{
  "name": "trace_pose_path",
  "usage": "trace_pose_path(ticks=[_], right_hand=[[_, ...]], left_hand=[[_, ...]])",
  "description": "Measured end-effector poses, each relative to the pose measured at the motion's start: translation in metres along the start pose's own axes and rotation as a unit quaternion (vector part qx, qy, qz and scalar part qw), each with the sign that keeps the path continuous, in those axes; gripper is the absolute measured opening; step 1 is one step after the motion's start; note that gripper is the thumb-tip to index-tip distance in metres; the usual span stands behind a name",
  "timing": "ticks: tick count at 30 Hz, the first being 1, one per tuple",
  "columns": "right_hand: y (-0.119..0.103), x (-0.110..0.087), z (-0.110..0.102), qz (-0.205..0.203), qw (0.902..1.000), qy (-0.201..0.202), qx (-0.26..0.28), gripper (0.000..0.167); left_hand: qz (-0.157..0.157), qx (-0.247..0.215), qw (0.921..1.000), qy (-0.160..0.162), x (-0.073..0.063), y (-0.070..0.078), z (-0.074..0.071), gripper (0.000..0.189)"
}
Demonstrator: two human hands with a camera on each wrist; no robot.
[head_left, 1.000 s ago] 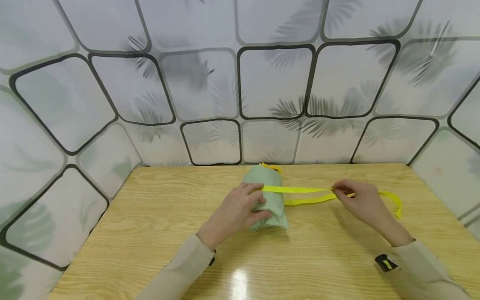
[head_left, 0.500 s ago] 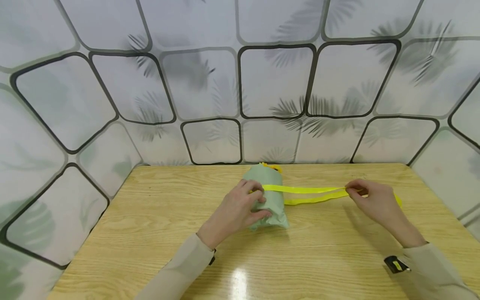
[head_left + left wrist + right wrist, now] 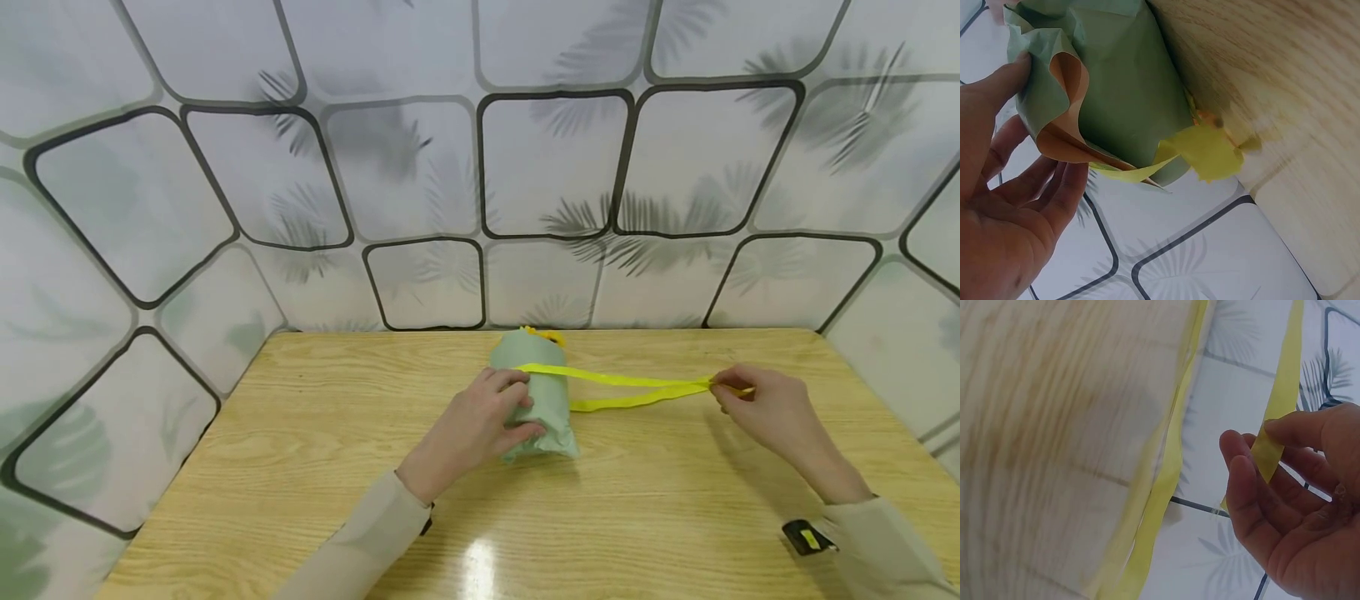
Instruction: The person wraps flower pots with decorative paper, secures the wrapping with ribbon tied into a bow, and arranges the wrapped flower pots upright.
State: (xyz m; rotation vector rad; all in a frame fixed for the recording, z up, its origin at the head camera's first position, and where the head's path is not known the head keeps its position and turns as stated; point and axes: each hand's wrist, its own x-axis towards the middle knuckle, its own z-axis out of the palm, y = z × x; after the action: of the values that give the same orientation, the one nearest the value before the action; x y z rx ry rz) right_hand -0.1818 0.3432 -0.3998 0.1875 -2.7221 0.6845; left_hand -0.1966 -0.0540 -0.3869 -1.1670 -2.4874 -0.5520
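Note:
A bundle wrapped in pale green paper (image 3: pixel 547 396) lies at the middle of the table, with yellow-orange petal-like bits (image 3: pixel 553 337) at its far end. My left hand (image 3: pixel 476 425) grips its near left side. In the left wrist view, thumb and fingers hold the folded paper edge (image 3: pixel 1066 137), whose inside is brown. A yellow ribbon (image 3: pixel 637 382) crosses the bundle, and two strands run rightward from it. My right hand (image 3: pixel 772 408) pinches the ribbon between thumb and fingers. In the right wrist view, one strand (image 3: pixel 1282 387) is pinched and another (image 3: pixel 1169 462) hangs apart from the hand.
The wood-grain table (image 3: pixel 315 467) is under both hands. Behind it rises a patterned fabric backdrop (image 3: pixel 555 167), which also closes in both sides. A small black device (image 3: pixel 808 537) shows at the right sleeve.
My right hand has moved to the right and slightly nearer. The strands have drawn together at its fingers, and the tail beyond them is shorter. My left hand stays on the bundle.

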Motion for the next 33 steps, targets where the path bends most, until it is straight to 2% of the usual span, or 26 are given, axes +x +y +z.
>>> trace_pose_path(ticks=[7, 15, 18, 22, 25, 29, 33], right_hand=[[0.009, -0.004, -0.004, 0.012, 0.9992, -0.038, -0.006, 0.016], [0.014, -0.007, -0.011, 0.008, 0.9914, -0.13, -0.014, 0.027], [0.01, -0.007, -0.008, -0.001, 0.9908, -0.135, -0.011, 0.026], [-0.006, -0.002, 0.004, -0.034, 0.9934, -0.109, 0.001, 0.022], [-0.027, 0.004, 0.017, -0.063, 0.9924, -0.102, 0.027, 0.022], [-0.056, 0.014, 0.038, -0.114, 0.9846, -0.111, 0.073, 0.027], [-0.078, 0.025, 0.061, -0.168, 0.9729, -0.12, 0.104, 0.037]], left_hand=[[-0.003, 0.003, 1.0, -0.007, 0.001, 0.001, -0.001, 0.031], [-0.006, 0.005, 0.9999, -0.015, 0.001, 0.001, -0.002, 0.031], [-0.007, 0.0, 0.9998, -0.018, 0.001, 0.001, -0.002, 0.03], [-0.002, -0.001, 0.9997, -0.024, 0.0, 0.0, -0.002, 0.027], [0.008, 0.01, 0.9996, -0.025, 0.0, 0.0, -0.002, 0.028], [0.016, 0.026, 0.9991, -0.028, 0.0, 0.002, -0.002, 0.031], [0.011, 0.038, 0.9986, -0.036, 0.002, 0.003, -0.002, 0.031]])
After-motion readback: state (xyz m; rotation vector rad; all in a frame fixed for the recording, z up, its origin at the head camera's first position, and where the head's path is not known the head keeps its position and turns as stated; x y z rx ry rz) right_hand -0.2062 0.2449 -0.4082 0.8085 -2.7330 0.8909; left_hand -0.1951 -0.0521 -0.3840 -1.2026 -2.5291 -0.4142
